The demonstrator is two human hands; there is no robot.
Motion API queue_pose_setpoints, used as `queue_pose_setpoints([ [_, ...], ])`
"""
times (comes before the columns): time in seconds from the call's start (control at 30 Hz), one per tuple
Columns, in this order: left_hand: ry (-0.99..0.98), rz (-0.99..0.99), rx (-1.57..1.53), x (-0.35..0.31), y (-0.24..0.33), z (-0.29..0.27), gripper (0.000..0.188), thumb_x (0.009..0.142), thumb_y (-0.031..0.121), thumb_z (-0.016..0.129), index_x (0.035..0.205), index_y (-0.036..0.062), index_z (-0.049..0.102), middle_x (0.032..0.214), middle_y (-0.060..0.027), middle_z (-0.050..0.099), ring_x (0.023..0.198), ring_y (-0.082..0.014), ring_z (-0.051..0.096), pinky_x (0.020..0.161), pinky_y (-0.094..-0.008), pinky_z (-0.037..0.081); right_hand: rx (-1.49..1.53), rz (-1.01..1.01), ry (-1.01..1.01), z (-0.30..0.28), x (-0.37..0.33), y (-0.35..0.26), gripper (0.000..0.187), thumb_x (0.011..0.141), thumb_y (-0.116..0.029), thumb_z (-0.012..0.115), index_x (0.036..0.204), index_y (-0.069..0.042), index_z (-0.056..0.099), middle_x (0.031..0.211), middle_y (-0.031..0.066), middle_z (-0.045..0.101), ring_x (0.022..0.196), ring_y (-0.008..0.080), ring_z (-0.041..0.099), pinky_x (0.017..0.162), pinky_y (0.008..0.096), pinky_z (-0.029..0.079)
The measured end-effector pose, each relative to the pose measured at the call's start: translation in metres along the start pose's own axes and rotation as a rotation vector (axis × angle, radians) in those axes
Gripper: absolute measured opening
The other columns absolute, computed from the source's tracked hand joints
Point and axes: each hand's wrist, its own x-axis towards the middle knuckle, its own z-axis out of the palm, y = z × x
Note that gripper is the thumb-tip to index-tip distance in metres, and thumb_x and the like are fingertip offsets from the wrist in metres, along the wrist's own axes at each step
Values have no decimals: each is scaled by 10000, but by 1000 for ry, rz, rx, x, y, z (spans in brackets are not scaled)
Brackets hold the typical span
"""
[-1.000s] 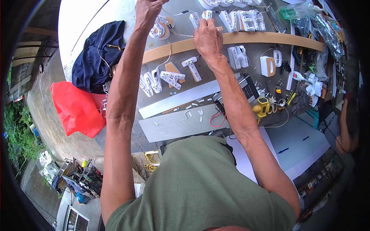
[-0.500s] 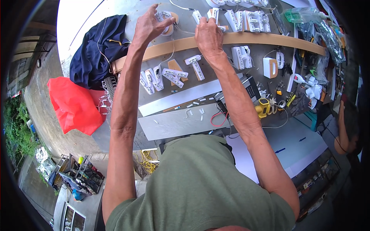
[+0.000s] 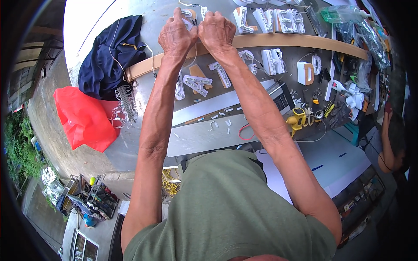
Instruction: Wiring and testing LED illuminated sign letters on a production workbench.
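Observation:
Both my hands meet at the far edge of the grey worktable. My left hand (image 3: 177, 37) has its fingers drawn together beside a round white sign letter (image 3: 188, 16) with a tan side; whatever it pinches is hidden. Close against it, my right hand (image 3: 216, 32) is closed with curled fingers on a narrow white sign letter (image 3: 203, 11), whose tip shows at the fingertips. A thin white cable (image 3: 190, 5) runs past this tip. To the right stands an L-shaped white letter (image 3: 245, 21) with small light modules inside.
A long curved tan strip (image 3: 287, 41) crosses below my wrists. More white letters (image 3: 197, 83) lie nearer me, around a pale metal sheet (image 3: 204, 137). Dark cloth (image 3: 111, 61) and a red bag (image 3: 82, 119) are left; a yellow glue gun (image 3: 297, 119) and green bottle (image 3: 342, 15) right.
My right hand has moved left, bringing the narrow letter beside the round one. My left hand has shifted right and slightly nearer me, its spread fingers now drawn together.

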Motion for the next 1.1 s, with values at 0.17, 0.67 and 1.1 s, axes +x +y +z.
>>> queue_pose_setpoints([
  [0.17, -52, 128, 0, 5, -4, 1, 786, 752, 434, 748, 1415, 83, 512, 1118, -226, 688, 1017, -436, 635, 893, -468, 516, 20, 26, 17, 0, -1, 2, 221, 806, -157, 710, 940, 17, 680, 948, 185, 675, 864, 332, 706, 711, 432, 574],
  [0.67, -46, 61, -140, -4, -10, -21, 816, 766, 315, 809, 1422, -36, 474, 1221, -240, 647, 1116, -407, 575, 984, -443, 468, -31, 255, 80, -42, -13, 74, 428, 820, -370, 764, 999, -7, 626, 1046, 184, 621, 885, 345, 698, 725, 502, 540],
  [1.1, 256, 334, -243, -13, 37, -15, 340, 829, 185, 776, 1140, 58, 719, 1003, -127, 735, 941, -261, 661, 861, -372, 525, -49, 144, 107, -29, -10, 76, 227, 722, -236, 757, 788, -38, 668, 802, 128, 693, 789, 315, 688, 656, 458, 538],
])
